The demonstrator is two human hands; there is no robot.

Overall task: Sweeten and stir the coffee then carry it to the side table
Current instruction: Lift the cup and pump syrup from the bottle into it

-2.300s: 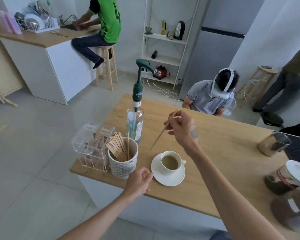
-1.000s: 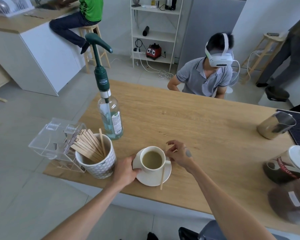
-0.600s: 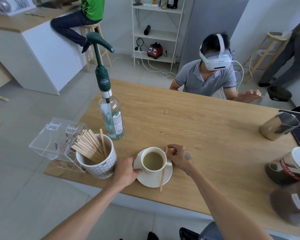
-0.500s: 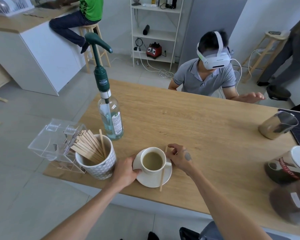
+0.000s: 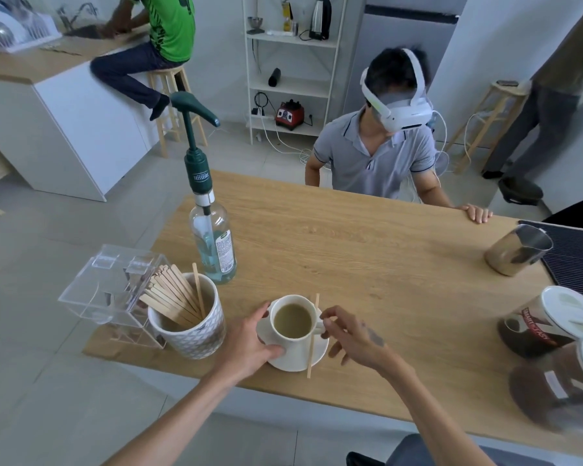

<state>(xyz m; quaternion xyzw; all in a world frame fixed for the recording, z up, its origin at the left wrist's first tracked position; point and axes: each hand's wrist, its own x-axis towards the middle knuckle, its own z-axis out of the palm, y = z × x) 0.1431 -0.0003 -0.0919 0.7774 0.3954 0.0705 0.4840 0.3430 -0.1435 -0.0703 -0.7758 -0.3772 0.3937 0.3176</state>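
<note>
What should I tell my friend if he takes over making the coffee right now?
Left hand: gripping the saucer at its left rim.
Right hand: fingers at the cup handle, grip unclear.
Stir stick: lying across the saucer, beside the cup.
Syrup bottle: standing behind the cup.
Done: coffee looks stirred, stick set down.
Left: lift cup and saucer together, carry to the side table.

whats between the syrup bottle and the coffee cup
Bare tabletop only, in the head view: nothing lies between the syrup bottle and the coffee cup.
</note>
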